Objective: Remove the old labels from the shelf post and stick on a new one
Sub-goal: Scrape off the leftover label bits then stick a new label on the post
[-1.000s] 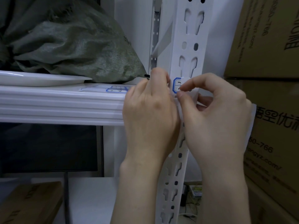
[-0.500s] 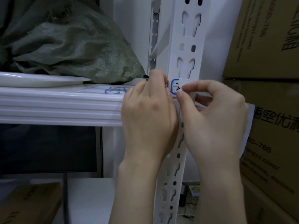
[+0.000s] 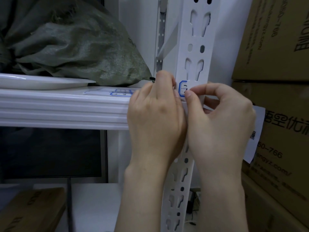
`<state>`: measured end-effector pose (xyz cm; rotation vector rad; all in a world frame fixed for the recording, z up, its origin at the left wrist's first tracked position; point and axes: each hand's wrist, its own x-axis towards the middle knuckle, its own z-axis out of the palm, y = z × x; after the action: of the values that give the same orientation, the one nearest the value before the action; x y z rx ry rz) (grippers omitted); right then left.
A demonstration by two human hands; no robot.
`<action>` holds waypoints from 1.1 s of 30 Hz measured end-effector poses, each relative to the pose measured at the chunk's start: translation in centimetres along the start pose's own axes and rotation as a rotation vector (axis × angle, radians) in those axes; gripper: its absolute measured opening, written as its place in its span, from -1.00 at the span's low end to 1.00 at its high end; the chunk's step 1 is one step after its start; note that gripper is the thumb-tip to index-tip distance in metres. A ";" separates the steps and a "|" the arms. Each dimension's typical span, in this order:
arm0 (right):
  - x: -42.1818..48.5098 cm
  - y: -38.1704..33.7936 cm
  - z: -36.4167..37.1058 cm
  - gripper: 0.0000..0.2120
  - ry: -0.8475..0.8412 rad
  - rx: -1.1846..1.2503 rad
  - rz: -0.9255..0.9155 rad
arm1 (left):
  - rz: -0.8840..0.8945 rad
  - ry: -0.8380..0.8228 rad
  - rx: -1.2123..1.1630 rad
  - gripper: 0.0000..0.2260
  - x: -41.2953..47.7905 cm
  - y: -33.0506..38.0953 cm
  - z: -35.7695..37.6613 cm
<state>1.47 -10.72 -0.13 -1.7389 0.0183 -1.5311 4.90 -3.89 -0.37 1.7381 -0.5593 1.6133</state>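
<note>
The white slotted shelf post (image 3: 194,52) runs up the middle of the view. A small white label with a blue border (image 3: 182,87) is stuck on it at shelf height. My right hand (image 3: 222,124) pinches the label's right part between thumb and forefinger and covers much of it. My left hand (image 3: 155,118) is curled round the post's left edge right beside the label, thumb tip at the label's lower left corner. A sheet of blue-bordered labels (image 3: 122,93) lies on the white shelf (image 3: 63,106) left of the post.
A grey-green woven sack (image 3: 80,47) and a white plate (image 3: 41,82) sit on the shelf; a small black tip (image 3: 152,79) shows by my left knuckles. Stacked cardboard boxes (image 3: 274,47) stand right of the post, with a white barcode slip (image 3: 256,134) behind my right hand.
Both hands stay at the label. My right thumb and forefinger have crept slightly further left over it; the view has shifted a little.
</note>
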 end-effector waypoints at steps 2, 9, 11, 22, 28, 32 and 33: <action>0.0 0.1 0.1 -0.93 -0.001 -0.014 0.004 | 0.002 -0.001 0.000 -0.97 0.0 0.0 0.0; -0.4 -0.4 0.2 -0.90 -0.008 -0.098 -0.030 | -0.004 0.000 -0.003 -0.96 0.0 0.0 0.0; -0.4 -0.5 0.0 -0.91 -0.026 -0.105 -0.038 | -0.005 -0.006 -0.004 -0.96 0.0 0.0 0.0; -0.6 -0.5 -0.4 -0.94 -0.034 0.077 0.039 | -0.003 -0.002 0.000 -0.98 0.0 0.0 -0.1; -0.9 -0.7 0.0 -0.93 -0.001 -0.028 -0.009 | 0.002 -0.001 -0.012 -0.88 0.0 0.2 -0.2; -0.9 -0.8 -0.1 -0.90 -0.008 -0.069 -0.035 | -0.003 0.003 -0.013 -0.88 0.0 0.2 -0.2; -1.0 -0.8 -0.1 -0.90 -0.015 -0.076 -0.036 | -0.005 0.003 -0.013 -0.89 0.0 0.2 -0.1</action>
<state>0.75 -9.73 -0.46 -1.8197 0.0387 -1.5613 4.69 -3.89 -0.31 1.7265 -0.5624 1.6050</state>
